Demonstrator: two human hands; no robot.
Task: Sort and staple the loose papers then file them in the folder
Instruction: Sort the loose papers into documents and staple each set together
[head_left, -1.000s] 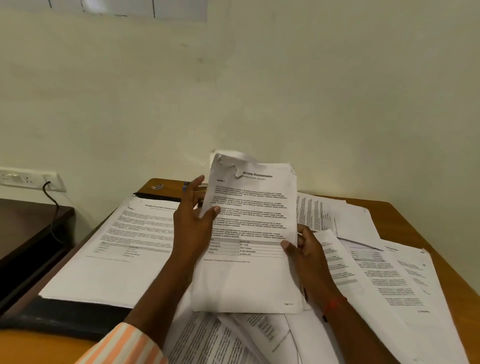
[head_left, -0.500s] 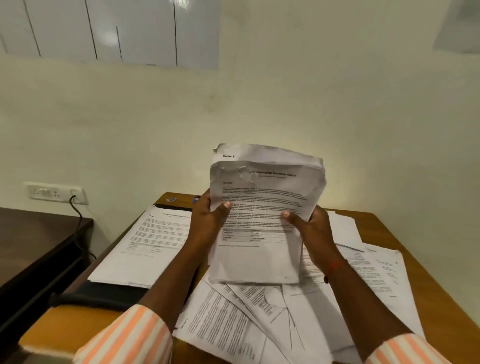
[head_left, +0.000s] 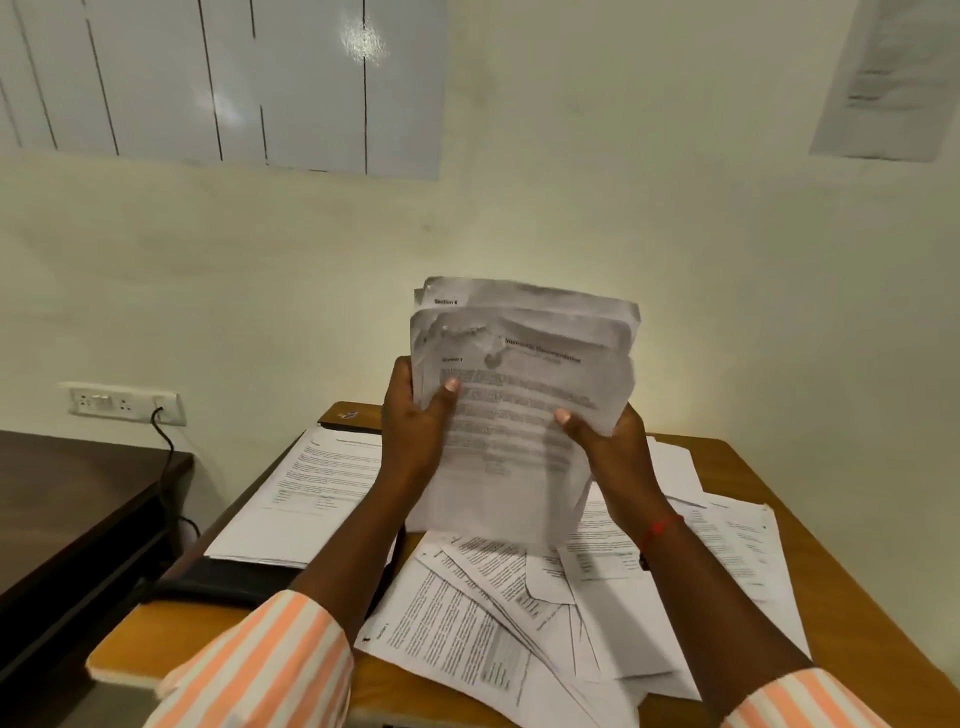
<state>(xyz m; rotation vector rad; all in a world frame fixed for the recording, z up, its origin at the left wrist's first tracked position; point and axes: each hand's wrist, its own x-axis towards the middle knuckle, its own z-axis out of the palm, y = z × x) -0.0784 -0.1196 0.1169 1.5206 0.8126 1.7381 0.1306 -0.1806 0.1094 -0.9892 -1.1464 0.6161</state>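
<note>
**Item 1. Held bundle** (head_left: 524, 405): centre of frame. Several printed sheets, top edges crumpled and uneven, stand upright with the long axis running up the frame. The lower edge hangs just above the scattered sheets, or touches them; which cannot be told.

**Item 2. Left hand** (head_left: 415, 431): grasps the bundle's left edge, thumb across the printed face, fingers behind.

**Item 3. Right hand** (head_left: 608, 452): grasps the right edge the same way. A red thread (head_left: 660, 527) circles the wrist.

**Item 4. Loose papers** (head_left: 493, 613): lower centre to right of frame, fanned and overlapping at many angles on the wooden table (head_left: 857, 649).

**Item 5. Folder** (head_left: 218, 582): lower left of centre, black, lying flat. A squared pile of sheets (head_left: 311, 483) rests on it.

**Item 6. Surroundings**: a wall socket (head_left: 124, 402) with a cable at mid left, a dark side table (head_left: 67, 499) at the left edge, and a whiteboard (head_left: 234, 78) at upper left.

**Assessment**: sorting appears under way, with the bundle probably being squared edge-down. The folder lies down and to the left of the bundle, on the left hand's side, so that hand is nearer for filing. The bundle's long axis is upright while the folder is flat, so it must tip down to go in. No stapler can be made out; a small object at the table's far corner is too small to tell.
</note>
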